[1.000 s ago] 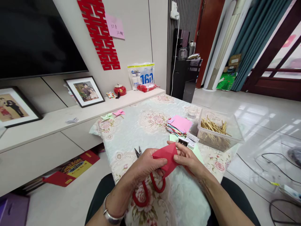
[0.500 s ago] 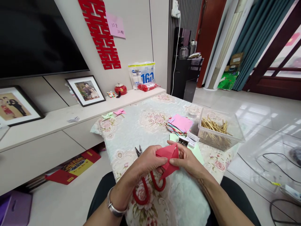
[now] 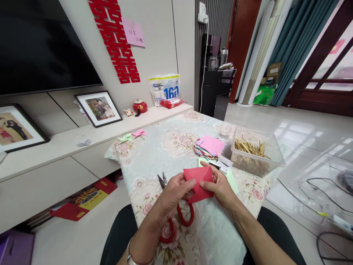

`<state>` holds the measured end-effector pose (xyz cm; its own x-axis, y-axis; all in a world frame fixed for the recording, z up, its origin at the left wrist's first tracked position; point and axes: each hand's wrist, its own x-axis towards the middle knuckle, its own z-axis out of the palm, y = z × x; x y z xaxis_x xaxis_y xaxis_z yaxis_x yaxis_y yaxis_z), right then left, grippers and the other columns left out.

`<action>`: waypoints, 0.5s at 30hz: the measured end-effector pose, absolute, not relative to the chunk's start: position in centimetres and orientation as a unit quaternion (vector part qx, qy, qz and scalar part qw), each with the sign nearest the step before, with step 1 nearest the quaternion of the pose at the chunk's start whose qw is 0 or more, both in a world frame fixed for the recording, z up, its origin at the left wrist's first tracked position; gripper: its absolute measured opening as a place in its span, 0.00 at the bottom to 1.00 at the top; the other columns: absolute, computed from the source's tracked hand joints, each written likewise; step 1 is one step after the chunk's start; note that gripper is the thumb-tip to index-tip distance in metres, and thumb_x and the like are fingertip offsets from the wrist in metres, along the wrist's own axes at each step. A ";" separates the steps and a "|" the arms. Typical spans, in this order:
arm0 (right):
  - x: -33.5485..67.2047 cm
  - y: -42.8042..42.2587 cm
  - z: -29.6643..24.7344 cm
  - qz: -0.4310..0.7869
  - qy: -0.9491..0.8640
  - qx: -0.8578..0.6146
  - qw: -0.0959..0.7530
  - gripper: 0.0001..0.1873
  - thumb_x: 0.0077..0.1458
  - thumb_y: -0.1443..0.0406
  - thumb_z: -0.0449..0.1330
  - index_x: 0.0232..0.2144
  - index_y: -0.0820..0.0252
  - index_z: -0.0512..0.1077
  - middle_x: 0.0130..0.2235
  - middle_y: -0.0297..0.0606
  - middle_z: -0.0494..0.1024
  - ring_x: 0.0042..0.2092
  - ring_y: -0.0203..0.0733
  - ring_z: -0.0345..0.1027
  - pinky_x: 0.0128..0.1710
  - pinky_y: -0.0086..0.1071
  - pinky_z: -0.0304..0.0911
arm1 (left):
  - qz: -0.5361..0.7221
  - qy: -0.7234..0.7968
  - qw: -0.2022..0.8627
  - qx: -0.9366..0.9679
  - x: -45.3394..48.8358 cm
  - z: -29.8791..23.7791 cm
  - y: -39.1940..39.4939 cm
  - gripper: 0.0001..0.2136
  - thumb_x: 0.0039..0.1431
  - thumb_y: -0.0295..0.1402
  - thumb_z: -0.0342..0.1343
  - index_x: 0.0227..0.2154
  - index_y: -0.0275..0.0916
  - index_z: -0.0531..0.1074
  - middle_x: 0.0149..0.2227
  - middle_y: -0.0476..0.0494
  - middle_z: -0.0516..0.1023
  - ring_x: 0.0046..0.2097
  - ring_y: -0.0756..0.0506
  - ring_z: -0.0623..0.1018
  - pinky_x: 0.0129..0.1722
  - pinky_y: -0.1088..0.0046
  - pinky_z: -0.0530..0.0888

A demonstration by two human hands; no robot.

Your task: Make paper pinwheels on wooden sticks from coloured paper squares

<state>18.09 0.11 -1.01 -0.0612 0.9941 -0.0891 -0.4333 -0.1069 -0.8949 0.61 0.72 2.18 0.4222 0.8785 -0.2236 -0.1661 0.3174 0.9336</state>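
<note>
A red paper square (image 3: 199,189), with cut or crease lines toward its middle, is held up above the near part of the table. My left hand (image 3: 178,191) grips its left side, thumb on the front. At the right edge, my right hand (image 3: 217,184) pinches it with the thumb in front and fingers behind. Scissors with red handles (image 3: 186,217) lie on the cloth, partly hidden under my left hand and forearm. Just beyond my right hand are small white cards (image 3: 224,162) and green paper (image 3: 232,181).
A stack of coloured paper squares (image 3: 210,145) lies beside a clear plastic box (image 3: 256,165) of thin wooden sticks (image 3: 250,147). Two paper pinwheels, green (image 3: 125,138) and pink (image 3: 139,133), sit at the table's far left corner. The flowered tablecloth (image 3: 157,151) covers the table.
The red paper has gone from partly gathered, with a lifted corner, to lying flatter and squarer between my hands. Both hands still hold it; the view has shifted slightly.
</note>
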 end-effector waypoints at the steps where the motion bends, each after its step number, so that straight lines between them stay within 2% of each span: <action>1: 18.0 0.1 -1.0 0.628 -0.356 -0.391 0.571 0.46 0.37 0.67 0.74 0.59 0.61 0.62 0.36 0.32 0.80 0.33 0.36 0.71 0.35 0.28 0.66 | 0.383 0.371 0.727 0.433 0.9 2.1 0.3 0.21 0.53 0.40 0.64 0.46 0.33 0.75 0.34 0.42 0.82 0.32 0.48 0.79 0.35 0.74 0.74; 3: 17.9 0.1 -1.0 0.614 -0.357 -0.393 0.583 0.45 0.37 0.67 0.74 0.58 0.61 0.63 0.37 0.33 0.80 0.34 0.37 0.72 0.36 0.28 0.66 | 0.416 0.352 0.735 0.404 1.6 1.8 -0.4 0.19 0.51 0.37 0.66 0.45 0.33 0.77 0.38 0.39 0.84 0.38 0.44 0.80 0.44 0.69 0.74; 5: 17.7 0.0 -1.0 0.603 -0.362 -0.398 0.589 0.44 0.37 0.66 0.74 0.58 0.60 0.64 0.38 0.34 0.80 0.35 0.38 0.72 0.37 0.29 0.66 | 0.439 0.369 0.724 0.383 2.3 1.4 -0.9 0.19 0.49 0.35 0.67 0.43 0.32 0.78 0.38 0.38 0.84 0.41 0.42 0.81 0.47 0.67 0.74; 9: 17.4 -0.1 -1.1 0.591 -0.373 -0.409 0.587 0.42 0.38 0.65 0.73 0.57 0.59 0.65 0.37 0.32 0.80 0.34 0.37 0.72 0.35 0.29 0.66 | 0.476 0.444 0.659 0.376 3.3 0.9 -1.1 0.17 0.44 0.33 0.68 0.40 0.32 0.80 0.37 0.39 0.85 0.39 0.42 0.82 0.42 0.70 0.75; 15: 17.3 -0.2 -1.3 0.593 -0.389 -0.405 0.578 0.41 0.39 0.64 0.74 0.55 0.58 0.66 0.37 0.34 0.81 0.34 0.39 0.74 0.36 0.30 0.68 | 0.495 0.489 0.599 0.395 3.6 0.8 -0.9 0.13 0.45 0.32 0.65 0.36 0.32 0.81 0.33 0.41 0.85 0.33 0.44 0.81 0.34 0.73 0.75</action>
